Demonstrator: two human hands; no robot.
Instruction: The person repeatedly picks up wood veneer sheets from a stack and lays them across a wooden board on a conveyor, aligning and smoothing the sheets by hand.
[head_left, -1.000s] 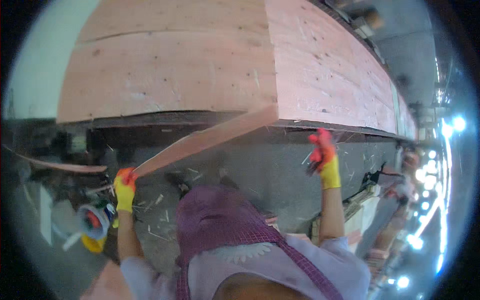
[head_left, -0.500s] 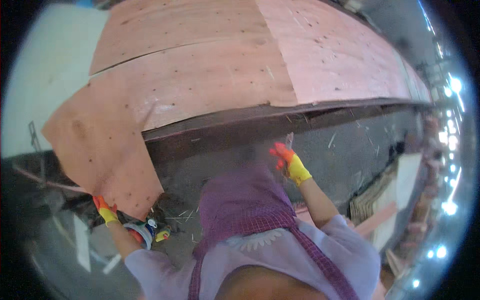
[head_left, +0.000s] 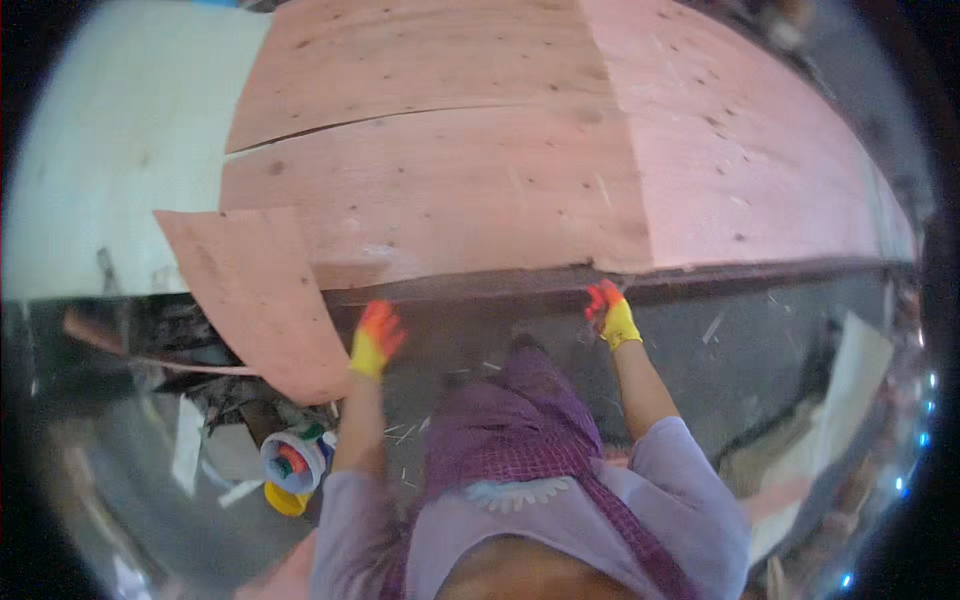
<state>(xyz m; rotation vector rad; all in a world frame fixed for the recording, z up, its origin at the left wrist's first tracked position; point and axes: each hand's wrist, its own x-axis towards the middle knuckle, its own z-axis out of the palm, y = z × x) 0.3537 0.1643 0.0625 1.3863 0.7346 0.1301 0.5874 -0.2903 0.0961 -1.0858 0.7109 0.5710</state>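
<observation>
My left hand [head_left: 378, 338], in a yellow glove with an orange-red palm, is beside the right edge of a loose reddish veneer sheet [head_left: 265, 300]. Motion blurs it, but its fingers look apart and nothing shows in them. The loose sheet hangs over the near edge of a wide layer of veneer [head_left: 450, 190] with dark knots and a long split. My right hand [head_left: 612, 314], gloved alike, is by that near edge farther right. Its fingers are curled, and whatever they hold is too small to make out.
A white bucket [head_left: 316, 462] with coloured things inside stands at lower left, a yellow object [head_left: 286, 499] beside it. Pale boards [head_left: 840, 400] lean at the right. Wood splinters are strewn over the dark floor [head_left: 480, 340]. A pale sheet [head_left: 130, 150] covers the far left.
My left hand has let go of the loose sheet's lower left corner and moved right. The sheet's lower end has shifted. My right hand has moved slightly right; the view has shifted too.
</observation>
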